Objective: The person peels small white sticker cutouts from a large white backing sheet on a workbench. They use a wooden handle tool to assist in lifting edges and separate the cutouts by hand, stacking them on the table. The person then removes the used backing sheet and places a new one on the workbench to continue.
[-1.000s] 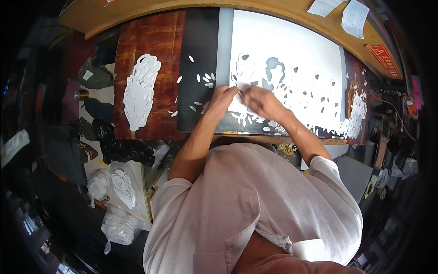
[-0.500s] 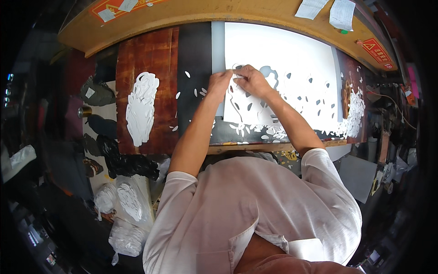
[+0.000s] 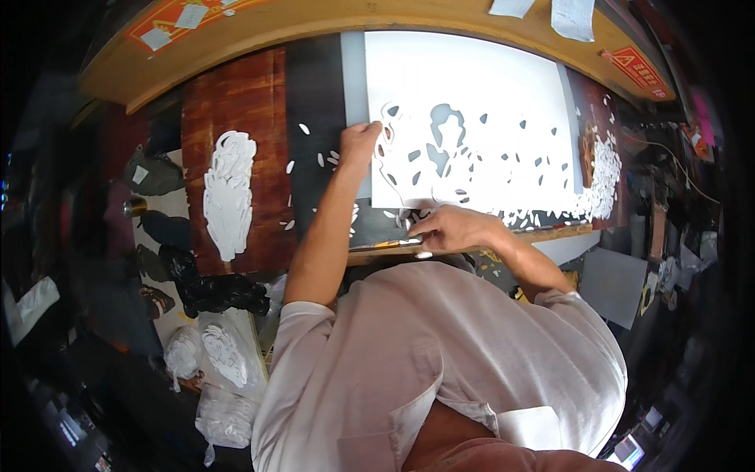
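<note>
A large white sheet (image 3: 487, 71) with many small almond-shaped holes lies on the table. My left hand (image 3: 359, 147) is closed at its left edge, fingertips pinching a curvy white cut-out piece (image 3: 385, 169) that is partly lifted from the sheet. At the table's front edge is my right hand (image 3: 456, 227), thumb and forefinger apart, nothing visible between them. Just below its fingertips lies a slim pen-like tool (image 3: 397, 243). Small white scraps (image 3: 523, 218) are scattered along the sheet's near edge.
Left on the brown board (image 3: 259, 94) rests a pile of white cut-outs (image 3: 229, 197). Scraps heap up at the right (image 3: 604, 177). A yellow machine beam (image 3: 314, 33) spans the far side. Bagged white pieces (image 3: 224, 413) sit low on the left.
My right hand has left the sheet's upper left and come down to the table's front edge, by the pen-like tool. My left hand stays at the sheet's left edge. The whole view has shifted slightly.
</note>
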Motion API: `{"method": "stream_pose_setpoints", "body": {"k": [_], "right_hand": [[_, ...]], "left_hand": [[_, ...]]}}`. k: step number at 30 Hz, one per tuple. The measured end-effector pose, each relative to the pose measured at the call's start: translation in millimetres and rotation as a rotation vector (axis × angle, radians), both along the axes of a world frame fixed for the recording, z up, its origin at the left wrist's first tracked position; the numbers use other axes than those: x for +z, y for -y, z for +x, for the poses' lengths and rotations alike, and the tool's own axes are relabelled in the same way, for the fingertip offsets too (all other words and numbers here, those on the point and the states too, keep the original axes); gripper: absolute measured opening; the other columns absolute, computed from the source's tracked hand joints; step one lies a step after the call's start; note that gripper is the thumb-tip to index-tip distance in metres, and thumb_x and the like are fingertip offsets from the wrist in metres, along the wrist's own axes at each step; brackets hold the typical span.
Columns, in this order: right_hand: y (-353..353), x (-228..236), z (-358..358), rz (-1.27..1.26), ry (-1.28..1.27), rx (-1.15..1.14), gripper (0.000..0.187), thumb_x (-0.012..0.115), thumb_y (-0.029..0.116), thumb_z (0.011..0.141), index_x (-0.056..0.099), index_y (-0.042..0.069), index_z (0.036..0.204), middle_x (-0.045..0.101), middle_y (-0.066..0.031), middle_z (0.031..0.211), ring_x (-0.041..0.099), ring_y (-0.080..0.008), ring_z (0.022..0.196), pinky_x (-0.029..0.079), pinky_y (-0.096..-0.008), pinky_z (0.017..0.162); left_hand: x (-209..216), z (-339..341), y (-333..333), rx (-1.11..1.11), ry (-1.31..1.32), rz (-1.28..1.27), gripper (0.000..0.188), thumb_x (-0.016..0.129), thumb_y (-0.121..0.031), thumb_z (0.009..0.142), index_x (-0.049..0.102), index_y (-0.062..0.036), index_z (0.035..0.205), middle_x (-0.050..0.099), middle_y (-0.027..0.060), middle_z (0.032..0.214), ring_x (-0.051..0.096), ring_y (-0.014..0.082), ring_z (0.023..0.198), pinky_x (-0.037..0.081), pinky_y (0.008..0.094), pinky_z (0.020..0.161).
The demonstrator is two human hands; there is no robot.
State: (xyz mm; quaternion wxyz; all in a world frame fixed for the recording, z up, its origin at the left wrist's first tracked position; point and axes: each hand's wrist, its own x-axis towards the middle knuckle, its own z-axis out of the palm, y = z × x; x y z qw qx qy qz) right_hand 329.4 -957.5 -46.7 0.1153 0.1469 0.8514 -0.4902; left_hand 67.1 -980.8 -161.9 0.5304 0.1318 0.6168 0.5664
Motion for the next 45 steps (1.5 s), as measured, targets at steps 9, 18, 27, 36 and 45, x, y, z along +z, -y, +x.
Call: {"method": "stream_pose_setpoints", "body": {"k": [9,18,27,36,45], "right_hand": [[-6,-27,36,0.774,0.275,-0.482,0.100,0.083,0.056,0.084,0.045,0.004,0.161,0.034,-0.0317,0.166,0.023,-0.0559,0.157,0.021,-0.0668,0.126],[5,-43,31,0.842,0.296,-0.471,0.093,0.079,0.055,0.088,0.048,0.002,0.158,0.034,-0.0372,0.164,0.027,-0.0602,0.153,0.022,-0.0745,0.121],[-3,-38,51,0.957,0.239,-0.290,0.083,0.081,0.047,0.089,0.054,0.009,0.157,0.036,-0.0310,0.166,0.031,-0.0576,0.152,0.026,-0.0679,0.122],[5,-14,39,0.794,0.281,-0.318,0.072,0.088,0.034,0.082,0.065,0.010,0.146,0.045,-0.0232,0.161,0.037,-0.0488,0.151,0.028,-0.0644,0.124],[19,-46,52,0.778,-0.204,-0.395,0.025,0.087,0.016,0.079,0.079,0.007,0.102,0.066,-0.0119,0.137,0.053,-0.0413,0.135,0.041,-0.0553,0.116]], "left_hand": [[10,32,70,-0.162,-0.014,-0.101,0.036,0.062,-0.029,0.109,0.074,0.0052,0.110,0.075,0.0083,0.092,0.068,0.0104,0.079,0.054,0.0272,0.063],[22,44,71,-0.083,-0.014,-0.068,0.036,0.061,-0.027,0.109,0.076,0.0043,0.099,0.076,0.0077,0.092,0.066,0.0110,0.079,0.052,0.0270,0.072],[14,45,71,-0.075,-0.051,-0.081,0.035,0.064,-0.029,0.106,0.076,0.0041,0.103,0.074,0.0046,0.091,0.065,0.0103,0.083,0.051,0.0274,0.075],[2,47,70,-0.066,-0.021,-0.040,0.033,0.062,-0.026,0.108,0.075,0.0046,0.109,0.075,0.0065,0.095,0.066,0.0110,0.082,0.053,0.0282,0.074],[7,45,71,-0.091,-0.117,-0.087,0.034,0.063,-0.027,0.107,0.075,0.0037,0.106,0.075,0.0062,0.094,0.064,0.0101,0.079,0.051,0.0277,0.072]]}}
